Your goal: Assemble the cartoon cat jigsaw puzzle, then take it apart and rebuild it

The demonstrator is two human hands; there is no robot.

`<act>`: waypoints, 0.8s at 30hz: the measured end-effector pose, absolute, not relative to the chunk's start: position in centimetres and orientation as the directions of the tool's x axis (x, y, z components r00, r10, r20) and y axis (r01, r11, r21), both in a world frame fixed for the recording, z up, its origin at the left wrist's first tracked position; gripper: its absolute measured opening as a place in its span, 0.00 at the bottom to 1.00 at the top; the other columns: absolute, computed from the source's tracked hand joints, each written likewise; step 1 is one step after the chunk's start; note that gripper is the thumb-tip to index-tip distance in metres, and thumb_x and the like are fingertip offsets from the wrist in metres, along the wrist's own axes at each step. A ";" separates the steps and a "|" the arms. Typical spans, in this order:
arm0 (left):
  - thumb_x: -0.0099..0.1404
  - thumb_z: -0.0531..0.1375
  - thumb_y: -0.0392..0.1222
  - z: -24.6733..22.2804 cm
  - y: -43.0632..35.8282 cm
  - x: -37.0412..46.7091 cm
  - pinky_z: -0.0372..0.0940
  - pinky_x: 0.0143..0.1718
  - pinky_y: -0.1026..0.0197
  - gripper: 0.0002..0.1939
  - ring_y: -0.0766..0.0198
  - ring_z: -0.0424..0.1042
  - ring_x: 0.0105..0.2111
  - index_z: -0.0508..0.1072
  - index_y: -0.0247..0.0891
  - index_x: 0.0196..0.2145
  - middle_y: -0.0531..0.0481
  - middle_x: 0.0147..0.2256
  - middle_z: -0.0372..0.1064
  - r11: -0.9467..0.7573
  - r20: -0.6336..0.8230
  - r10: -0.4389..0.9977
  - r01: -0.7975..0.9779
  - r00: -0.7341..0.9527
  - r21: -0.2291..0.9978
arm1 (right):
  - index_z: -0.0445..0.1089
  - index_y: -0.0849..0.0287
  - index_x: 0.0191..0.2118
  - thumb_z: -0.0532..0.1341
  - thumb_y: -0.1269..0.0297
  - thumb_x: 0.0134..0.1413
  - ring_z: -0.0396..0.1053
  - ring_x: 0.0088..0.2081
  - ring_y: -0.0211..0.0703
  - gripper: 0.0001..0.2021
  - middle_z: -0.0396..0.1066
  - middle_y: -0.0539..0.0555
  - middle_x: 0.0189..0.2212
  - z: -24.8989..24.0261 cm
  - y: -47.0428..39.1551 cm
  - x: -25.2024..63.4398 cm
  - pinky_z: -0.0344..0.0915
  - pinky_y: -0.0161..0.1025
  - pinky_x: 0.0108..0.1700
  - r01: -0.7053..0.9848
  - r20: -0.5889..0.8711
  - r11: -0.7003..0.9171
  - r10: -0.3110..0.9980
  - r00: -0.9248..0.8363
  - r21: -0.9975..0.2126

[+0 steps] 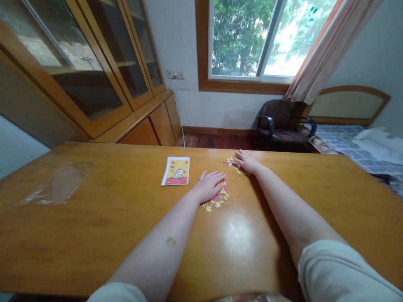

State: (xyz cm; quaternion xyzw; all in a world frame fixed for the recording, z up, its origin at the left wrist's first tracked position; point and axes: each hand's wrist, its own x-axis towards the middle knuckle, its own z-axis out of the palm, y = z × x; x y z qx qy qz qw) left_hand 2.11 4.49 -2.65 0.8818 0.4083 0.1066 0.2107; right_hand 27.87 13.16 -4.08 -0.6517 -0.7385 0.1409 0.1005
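Observation:
My left hand (209,185) lies flat, fingers spread, on a heap of small yellow and red puzzle pieces (218,200) on the wooden table (126,218). My right hand (247,161) reaches farther out and rests palm down on a second, smaller cluster of puzzle pieces (231,161). Neither hand is closed around a piece. A small picture card (176,170), yellow and red with a white figure, lies flat just left of my left hand.
A clear plastic bag (58,184) lies on the table at the left. Wooden glass-door cabinets (94,71) stand along the left wall. Beyond the table are a dark armchair (280,121), a window with a curtain (327,46), and a bed (352,142) at the right.

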 end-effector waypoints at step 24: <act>0.67 0.52 0.49 -2.0 4.0 2.4 0.32 0.64 0.40 0.16 0.59 0.57 0.60 0.72 0.53 0.50 0.54 0.55 0.67 -0.596 0.058 0.729 0.591 0.682 0.544 | 0.55 0.59 0.64 0.49 0.51 0.63 0.46 0.66 0.50 0.27 0.49 0.62 0.65 -4.1 14.2 24.1 0.43 0.55 0.65 0.897 0.004 0.354 0.931 -0.366 -0.264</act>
